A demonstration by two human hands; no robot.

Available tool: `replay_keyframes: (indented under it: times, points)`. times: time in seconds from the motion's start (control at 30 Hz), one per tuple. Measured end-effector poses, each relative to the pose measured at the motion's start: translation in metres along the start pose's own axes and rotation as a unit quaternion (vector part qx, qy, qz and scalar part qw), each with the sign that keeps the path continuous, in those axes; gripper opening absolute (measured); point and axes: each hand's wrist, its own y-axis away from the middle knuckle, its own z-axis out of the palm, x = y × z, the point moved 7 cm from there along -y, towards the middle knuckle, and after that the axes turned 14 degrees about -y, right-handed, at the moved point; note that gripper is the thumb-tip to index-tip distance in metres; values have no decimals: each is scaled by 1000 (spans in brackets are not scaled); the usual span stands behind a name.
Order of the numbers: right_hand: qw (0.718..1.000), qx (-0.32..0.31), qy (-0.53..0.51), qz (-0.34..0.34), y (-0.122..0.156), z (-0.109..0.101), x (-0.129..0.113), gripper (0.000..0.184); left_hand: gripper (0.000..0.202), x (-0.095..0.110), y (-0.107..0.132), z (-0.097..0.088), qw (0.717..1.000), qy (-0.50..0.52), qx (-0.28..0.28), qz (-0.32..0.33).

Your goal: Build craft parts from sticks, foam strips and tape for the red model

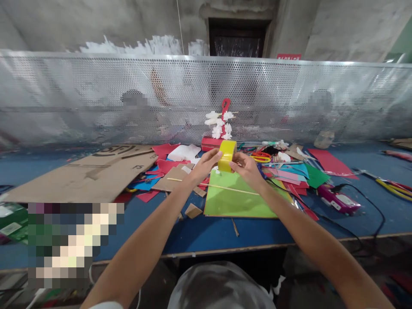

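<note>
Both my arms reach forward over the blue table. Between them I hold a yellow roll of tape raised a little above the table. My left hand grips the roll's left side with thumb and fingers closed on it. My right hand pinches its right edge. Below the hands lies a bright green sheet with a thin wooden stick across it.
A large cardboard sheet lies at the left. Coloured paper scraps, scissors and a red stand with white tufts crowd the middle. A pink glue gun with a black cable sits at the right. A perforated metal screen backs the table.
</note>
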Motion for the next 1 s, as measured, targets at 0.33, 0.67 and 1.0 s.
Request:
replay_keyframes:
  times: [0.33,0.67,1.0]
  points:
    - [999,23,-35,8,-1,-4,7,40,52,9,0,2,998,-55,-26,34]
    - [984,78,-150,51,-1,-8,11,37,55,17,6,11,979,-179,-69,72]
    - [974,138,-165,77,-9,-29,18,44,46,6,7,25,977,-180,-70,92]
